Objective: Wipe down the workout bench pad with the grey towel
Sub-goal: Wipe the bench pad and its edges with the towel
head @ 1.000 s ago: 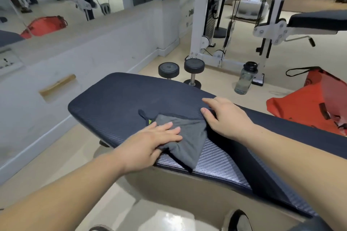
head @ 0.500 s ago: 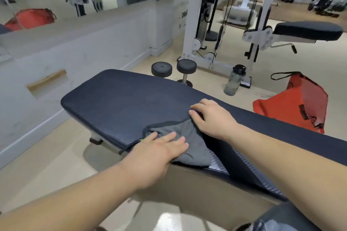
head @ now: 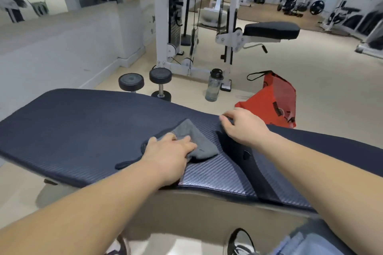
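Note:
The dark blue bench pad (head: 83,130) runs across the view from left to right. A grey towel (head: 196,141) lies bunched on its middle. My left hand (head: 165,155) presses down on the towel's near part with its fingers laid fairly straight. My right hand (head: 242,126) is off the towel, at the pad's far edge, with its fingers bent over that edge and the thumb on top. A dark gap in the pad runs under my right forearm.
Two black dumbbells (head: 160,85) and a clear water bottle (head: 214,86) stand on the floor beyond the bench. A red bag (head: 275,101) lies beyond it to the right. A white cable machine (head: 176,27) with a black seat (head: 271,30) stands farther back. My shoes show below.
My left hand has pushed the towel away from the near edge toward the pad's middle. My right hand has let go of the towel and moved to the far edge.

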